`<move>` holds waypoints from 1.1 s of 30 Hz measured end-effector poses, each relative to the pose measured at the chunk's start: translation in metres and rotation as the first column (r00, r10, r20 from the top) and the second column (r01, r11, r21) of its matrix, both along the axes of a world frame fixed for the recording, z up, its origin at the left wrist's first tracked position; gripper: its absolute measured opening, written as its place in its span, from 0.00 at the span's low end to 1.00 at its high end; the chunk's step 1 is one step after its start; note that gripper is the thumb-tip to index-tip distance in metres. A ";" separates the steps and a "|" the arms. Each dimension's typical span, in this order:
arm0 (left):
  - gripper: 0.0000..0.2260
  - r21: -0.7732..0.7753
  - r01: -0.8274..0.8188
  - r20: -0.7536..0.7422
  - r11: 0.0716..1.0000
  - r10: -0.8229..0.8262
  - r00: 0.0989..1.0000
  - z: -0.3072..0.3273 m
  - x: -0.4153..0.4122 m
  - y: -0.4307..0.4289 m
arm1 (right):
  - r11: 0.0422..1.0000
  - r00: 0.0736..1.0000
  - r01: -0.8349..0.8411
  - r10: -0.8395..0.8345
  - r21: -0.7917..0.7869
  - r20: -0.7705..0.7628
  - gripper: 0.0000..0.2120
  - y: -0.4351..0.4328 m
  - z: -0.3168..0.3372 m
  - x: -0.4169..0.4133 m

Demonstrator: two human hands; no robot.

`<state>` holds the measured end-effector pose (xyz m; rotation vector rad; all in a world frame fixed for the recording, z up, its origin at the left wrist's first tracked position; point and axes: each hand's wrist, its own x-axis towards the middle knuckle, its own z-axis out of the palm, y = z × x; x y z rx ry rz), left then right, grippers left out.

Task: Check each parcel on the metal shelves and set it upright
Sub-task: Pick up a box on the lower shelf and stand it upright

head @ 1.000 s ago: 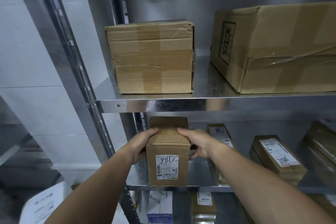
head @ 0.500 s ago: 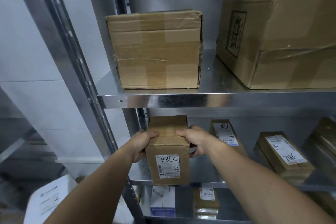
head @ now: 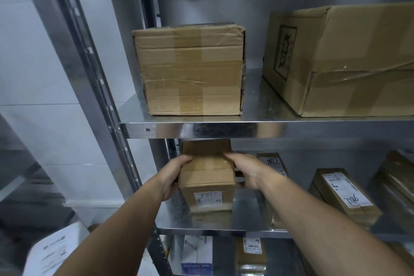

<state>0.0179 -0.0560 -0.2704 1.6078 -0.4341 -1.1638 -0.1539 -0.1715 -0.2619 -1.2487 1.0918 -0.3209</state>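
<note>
Small parcel is standing long-axis-up on the middle shelf, label facing me, with the left hand gripping its left side and the right hand gripping its right, both equally near and wrapping over its top edge.

1. Two metal shelf boards show their front edges: the upper shelf and, below it, the middle shelf.
2. Two large cartons stand on the upper shelf: the left carton and the right carton.
3. Four brown parcels sit just below the upper shelf: the small box, the upright parcel, the flat parcel and the far-right parcel, which may be a stack; I cannot tell.
4. Two parcels show further below the upper shelf: the blue-and-white box and the brown packet.
5. One white mailer bag lies below and left of the upper shelf.
6. Two hands: the left hand and the right hand.
</note>
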 end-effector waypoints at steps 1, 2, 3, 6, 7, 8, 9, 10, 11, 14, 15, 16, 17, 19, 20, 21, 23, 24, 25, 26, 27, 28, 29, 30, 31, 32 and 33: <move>0.12 -0.028 -0.024 -0.013 0.999 0.024 1.000 0.002 -0.002 0.000 | 1.000 0.999 0.014 -0.014 0.013 0.047 0.18 -0.001 0.002 -0.003; 0.15 -0.051 -0.050 -0.015 0.997 0.050 0.999 0.006 -0.004 0.001 | 0.999 0.996 0.020 -0.023 0.031 0.089 0.19 -0.002 0.003 -0.006; 0.18 -0.068 -0.074 -0.008 0.995 0.074 0.997 0.009 -0.006 0.002 | 0.998 0.992 0.028 -0.034 0.048 0.123 0.20 -0.003 0.003 -0.008; 0.24 -0.090 -0.087 -0.001 0.992 0.087 0.996 0.017 -0.010 0.006 | 0.992 0.981 0.065 -0.083 0.109 0.174 0.24 -0.001 0.000 -0.013; 0.24 -0.087 -0.084 -0.009 0.993 0.083 0.996 0.018 -0.012 0.008 | 0.987 0.978 0.086 -0.110 0.139 0.179 0.24 0.001 -0.002 -0.014; 0.24 -0.083 -0.084 -0.014 0.993 0.084 0.996 0.019 -0.014 0.011 | 0.982 0.975 0.098 -0.128 0.161 0.184 0.23 0.003 -0.004 -0.015; 0.24 -0.075 -0.083 -0.021 0.994 0.082 0.996 0.017 -0.016 0.013 | 0.980 0.973 0.105 -0.136 0.168 0.184 0.22 0.004 -0.007 -0.016; 0.24 -0.062 -0.074 -0.026 0.995 0.073 0.997 0.015 -0.018 0.015 | 0.980 0.973 0.099 -0.131 0.170 0.189 0.21 0.005 -0.010 -0.016; 0.24 -0.049 -0.057 -0.036 0.997 0.056 0.998 0.010 -0.018 0.015 | 0.985 0.981 0.077 -0.103 0.154 0.166 0.21 0.005 -0.013 -0.017; 0.22 -0.001 0.001 -0.075 1.000 -0.001 0.997 -0.009 -0.020 0.016 | 0.993 0.997 -0.015 0.007 0.113 0.072 0.29 0.008 -0.027 -0.017; 0.20 0.026 0.006 -0.079 1.000 -0.004 0.997 -0.016 -0.020 0.016 | 0.995 0.997 -0.058 0.054 0.080 0.056 0.35 0.009 -0.033 -0.017; 0.18 0.056 0.002 -0.077 0.998 0.002 0.997 -0.022 -0.020 0.017 | 0.994 0.995 -0.086 0.083 0.070 0.048 0.44 0.008 -0.043 -0.017; 0.16 0.089 0.005 -0.061 0.996 0.000 0.998 -0.029 -0.020 0.018 | 0.993 0.995 -0.095 0.093 0.065 0.030 0.52 0.004 -0.054 -0.017; 0.15 0.151 0.036 -0.006 0.988 -0.035 0.999 -0.038 -0.021 0.020 | 0.991 0.993 -0.109 0.112 0.081 -0.039 0.50 0.009 -0.062 -0.016; 0.13 0.172 0.041 0.015 0.984 -0.045 0.999 -0.041 -0.023 0.021 | 0.991 0.991 -0.110 0.115 0.080 -0.072 0.40 0.012 -0.065 -0.017; 0.12 0.184 0.033 0.020 0.982 -0.037 0.999 -0.044 -0.025 0.022 | 0.992 0.990 -0.103 0.110 0.079 -0.087 0.29 0.018 -0.065 -0.017; 0.11 0.188 0.004 0.027 0.982 -0.009 1.000 -0.049 -0.028 0.021 | 0.990 0.988 -0.112 0.121 0.090 -0.092 0.17 0.022 -0.074 -0.017; 0.11 0.193 -0.003 0.043 0.981 -0.006 0.999 -0.052 -0.030 0.021 | 0.990 0.991 -0.105 0.113 0.094 -0.076 0.16 0.026 -0.077 -0.018; 0.11 0.193 0.000 0.061 0.981 -0.012 0.998 -0.056 -0.030 0.020 | 0.992 0.994 -0.091 0.096 0.093 -0.054 0.17 0.029 -0.078 -0.018; 0.11 0.190 0.008 0.070 0.982 -0.022 0.997 -0.058 -0.031 0.020 | 0.994 0.996 -0.073 0.077 0.086 -0.045 0.18 0.029 -0.082 -0.018; 0.11 0.184 0.014 0.074 0.983 -0.028 0.997 -0.060 -0.031 0.020 | 0.996 0.997 -0.058 0.062 0.063 -0.050 0.20 0.029 -0.086 -0.018; 0.11 0.179 0.017 0.077 0.984 -0.032 0.997 -0.061 -0.031 0.019 | 0.998 0.997 -0.052 0.055 0.047 -0.058 0.22 0.028 -0.089 -0.017; 0.10 0.180 0.023 0.080 0.983 -0.038 0.996 -0.062 -0.030 0.018 | 0.998 0.996 -0.048 0.050 0.028 -0.070 0.23 0.027 -0.092 -0.015; 0.10 0.184 0.025 0.087 0.983 -0.042 0.995 -0.061 -0.029 0.017 | 0.999 0.995 -0.042 0.043 0.007 -0.093 0.24 0.026 -0.094 -0.013; 0.10 0.191 0.026 0.096 0.981 -0.046 0.994 -0.061 -0.029 0.016 | 0.999 0.993 -0.043 0.041 -0.013 -0.109 0.22 0.024 -0.096 -0.011; 0.10 0.197 0.025 0.106 0.980 -0.047 0.993 -0.062 -0.029 0.015 | 0.999 0.992 -0.037 0.034 -0.024 -0.119 0.19 0.024 -0.098 -0.009; 0.10 0.198 0.024 0.111 0.980 -0.047 0.993 -0.063 -0.028 0.014 | 0.999 0.992 -0.026 0.021 -0.040 -0.128 0.16 0.024 -0.099 -0.007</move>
